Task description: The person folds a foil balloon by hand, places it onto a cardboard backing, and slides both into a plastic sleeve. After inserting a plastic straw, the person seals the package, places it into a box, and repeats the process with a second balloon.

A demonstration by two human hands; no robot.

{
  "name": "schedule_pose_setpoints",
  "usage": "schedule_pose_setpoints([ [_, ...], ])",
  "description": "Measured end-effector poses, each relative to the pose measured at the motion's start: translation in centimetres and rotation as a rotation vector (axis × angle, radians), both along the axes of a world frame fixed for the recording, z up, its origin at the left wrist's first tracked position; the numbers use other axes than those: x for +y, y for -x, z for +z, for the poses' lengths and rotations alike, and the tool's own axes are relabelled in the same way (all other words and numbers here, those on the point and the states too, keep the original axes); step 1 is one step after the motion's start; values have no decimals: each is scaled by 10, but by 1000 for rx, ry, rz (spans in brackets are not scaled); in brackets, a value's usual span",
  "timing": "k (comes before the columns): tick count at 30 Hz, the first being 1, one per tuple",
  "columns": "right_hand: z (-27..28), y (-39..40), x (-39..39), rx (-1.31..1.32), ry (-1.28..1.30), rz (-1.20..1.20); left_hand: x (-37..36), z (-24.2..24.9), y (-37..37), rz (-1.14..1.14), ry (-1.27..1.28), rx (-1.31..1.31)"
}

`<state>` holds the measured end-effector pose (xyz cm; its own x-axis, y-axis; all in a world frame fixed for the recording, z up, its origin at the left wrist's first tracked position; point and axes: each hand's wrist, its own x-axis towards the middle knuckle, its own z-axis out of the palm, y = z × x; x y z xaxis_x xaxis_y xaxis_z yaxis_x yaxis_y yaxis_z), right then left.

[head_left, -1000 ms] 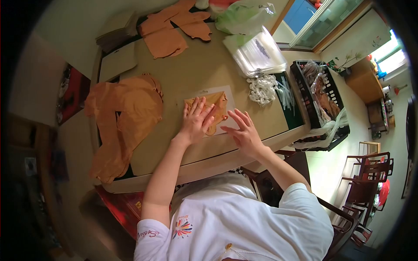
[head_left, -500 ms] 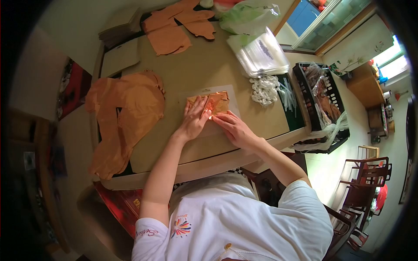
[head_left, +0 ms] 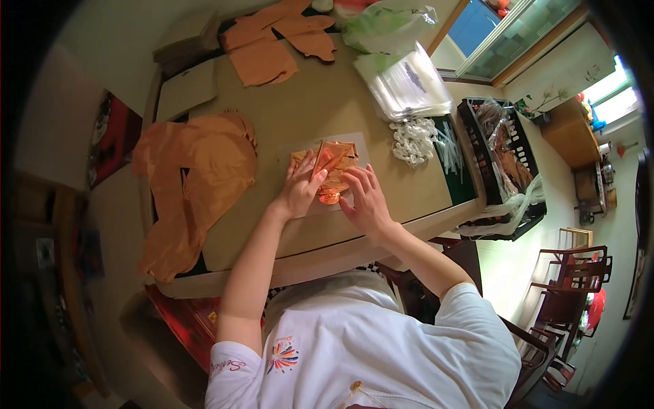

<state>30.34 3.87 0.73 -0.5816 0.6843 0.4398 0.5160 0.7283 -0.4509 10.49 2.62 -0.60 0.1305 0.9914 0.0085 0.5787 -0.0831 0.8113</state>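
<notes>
A shiny copper-coloured foil balloon (head_left: 337,158), folded into a small packet, lies on a pale sheet (head_left: 363,146) in the middle of the table. My left hand (head_left: 298,187) grips its left side, the thumb over a raised fold and the fingers partly hidden by the foil. At the right edge is my right hand (head_left: 368,201), its fingertips by the foil and its thumb spread away below. A rounded bit of foil sticks out toward me between the hands. More flat copper balloons (head_left: 211,146) lie to the left.
Further flat balloons (head_left: 262,58) lie at the back beside stacked cards (head_left: 187,88). Back right are clear plastic bags (head_left: 412,85), a white coiled bundle (head_left: 413,142) and thin white sticks (head_left: 448,153). A black crate (head_left: 501,170) stands off the table's right end.
My right hand has drawn back slightly right and toward me, its fingers and thumb spreading. The foil fold has lifted, and a rounded foil end now shows between the hands.
</notes>
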Motion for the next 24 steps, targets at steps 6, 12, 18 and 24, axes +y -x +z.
schedule_pose_setpoints([
  [6, -5, 3, 18, 41, 91, 103, 0, 7, -2, 29, 14, -14],
  [12, -8, 28, 21, 3, -32, -245, 0, 15, 2, -32, 96, -18],
  [18, -16, 17, 11, -51, -60, 35, 1, 13, 2, -22, 83, -17],
  [24, -17, 10, -11, -303, -31, 16, -3, -1, -3, -15, -39, 127],
])
